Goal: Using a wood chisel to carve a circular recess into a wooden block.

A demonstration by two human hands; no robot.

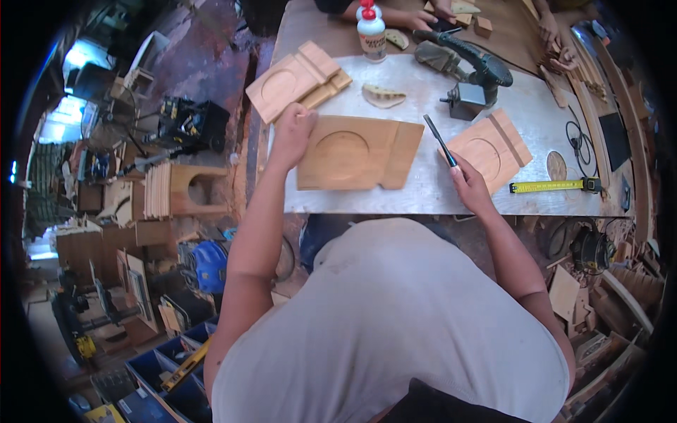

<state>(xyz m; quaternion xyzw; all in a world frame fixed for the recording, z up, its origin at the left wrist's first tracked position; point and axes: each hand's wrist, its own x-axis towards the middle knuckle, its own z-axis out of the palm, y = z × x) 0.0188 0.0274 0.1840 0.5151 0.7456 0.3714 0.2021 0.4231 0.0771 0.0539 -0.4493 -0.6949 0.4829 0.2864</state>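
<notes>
My left hand (295, 135) is closed on the upper left corner of a flat wooden board (342, 154). That board has a shallow round recess and a groove across its right part. In my right hand (470, 185) is a slim chisel (438, 137), its dark blade pointing up and away from me. Beneath the chisel and fingers lies a paler board (497, 144) with a similar recess and groove. Just beyond my left hand, another recessed board (293, 81) rests on top of a further wooden piece.
A white glue bottle (371, 39) with a red cap stands farther back. Beside it are a curved wood offcut (383, 95) and a dark power tool (469, 99). An extended yellow tape measure (553, 186) lies right. Other people's hands (557, 53) work across the table.
</notes>
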